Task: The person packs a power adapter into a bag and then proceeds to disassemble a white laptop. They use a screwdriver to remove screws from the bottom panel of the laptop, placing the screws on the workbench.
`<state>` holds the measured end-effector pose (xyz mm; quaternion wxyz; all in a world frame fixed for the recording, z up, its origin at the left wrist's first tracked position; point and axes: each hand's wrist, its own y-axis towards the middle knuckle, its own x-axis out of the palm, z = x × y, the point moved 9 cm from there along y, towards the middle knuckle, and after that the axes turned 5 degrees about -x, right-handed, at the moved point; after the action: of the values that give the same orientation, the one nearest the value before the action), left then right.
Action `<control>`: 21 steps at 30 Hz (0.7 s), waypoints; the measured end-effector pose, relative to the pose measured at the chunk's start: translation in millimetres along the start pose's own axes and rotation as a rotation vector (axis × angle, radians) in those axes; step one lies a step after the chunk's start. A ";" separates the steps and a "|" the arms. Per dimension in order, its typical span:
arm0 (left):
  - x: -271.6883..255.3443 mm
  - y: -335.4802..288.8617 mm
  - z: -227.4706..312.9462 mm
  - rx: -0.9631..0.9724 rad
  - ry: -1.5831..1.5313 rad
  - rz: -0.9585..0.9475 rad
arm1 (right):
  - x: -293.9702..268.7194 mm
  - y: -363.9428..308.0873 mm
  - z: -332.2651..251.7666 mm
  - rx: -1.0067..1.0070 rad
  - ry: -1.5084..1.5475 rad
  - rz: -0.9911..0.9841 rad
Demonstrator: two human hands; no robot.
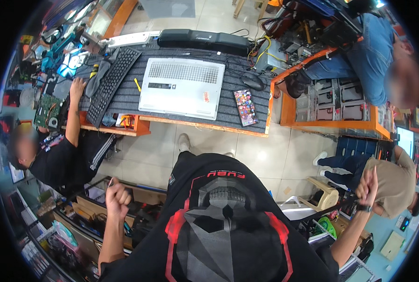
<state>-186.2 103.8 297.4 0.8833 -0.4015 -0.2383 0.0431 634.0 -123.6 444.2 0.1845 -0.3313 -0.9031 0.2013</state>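
Note:
My left hand (118, 199) is raised at the lower left, its fingers curled closed. A small pale tip shows at its top, and I cannot make out what it is. My right hand (366, 189) is up at the right, a finger stretched upward and the others loosely bent, with nothing visible in it. A dark watch (364, 207) circles that wrist. Both hands are well apart from the workbench (190, 121). On its ribbed grey mat, a silver laptop (183, 96) lies with its vented underside up. To its right is a phone (245, 108) with a lit screen.
A black keyboard (113, 84), yellow tool (137, 84), mouse (252, 81) and long black speaker bar (203, 40) are on the bench. At left, a person in black (64, 160) reaches toward it. Two more people are at right, near an orange-framed glass cabinet (334, 120). Crowded shelves (85, 211) stand behind me.

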 end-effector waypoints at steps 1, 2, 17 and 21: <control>35.8 9.6 0.9 0.012 0.024 -0.032 | 38.0 13.0 4.2 0.039 0.003 0.020; 66.8 17.3 -2.2 0.026 0.046 -0.063 | 82.1 24.3 14.4 0.077 0.006 0.037; 180.9 75.5 -120.2 0.150 0.958 -0.409 | 493.2 1.4 339.9 0.520 -0.740 -1.052; 183.0 69.6 -107.9 0.091 1.081 -0.416 | 482.0 2.5 383.7 0.691 -0.580 -0.910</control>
<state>32.5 125.3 256.4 0.8858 -0.2728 0.1746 -0.3323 112.9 109.7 212.8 0.0956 0.2315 -0.8498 0.4639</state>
